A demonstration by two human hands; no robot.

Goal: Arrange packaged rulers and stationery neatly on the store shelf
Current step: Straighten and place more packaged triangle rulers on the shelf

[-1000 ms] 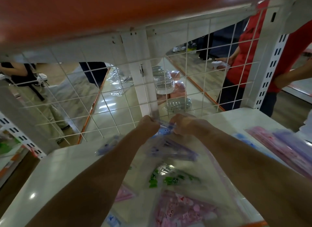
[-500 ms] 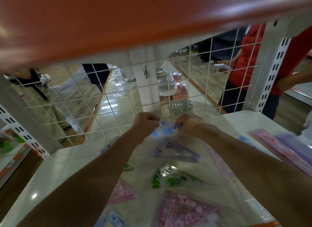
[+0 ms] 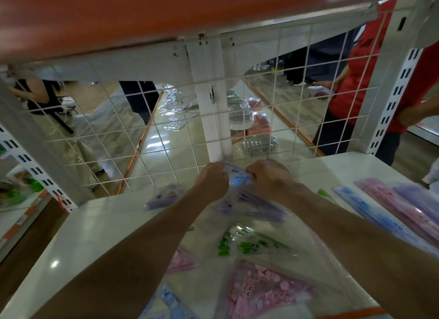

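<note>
Little changed: left hand [image 3: 211,179] and right hand [image 3: 269,176] still pinch the blue packet [image 3: 237,176] mid-frame; shelf [image 3: 95,223] placement looks unfinished.

Both my bare forearms stretch forward and away from me, drawing together so that my hands meet at the far end of the reach, backs turned up. My left hand [image 3: 210,179] is curled into a fist, fingers tucked under and pinching one end of a blue packet [image 3: 237,176], and my right hand [image 3: 269,176] mirrors it, fingers curled round the other end. The two fists sit just beside each other, with only a short strip showing between them.
</note>
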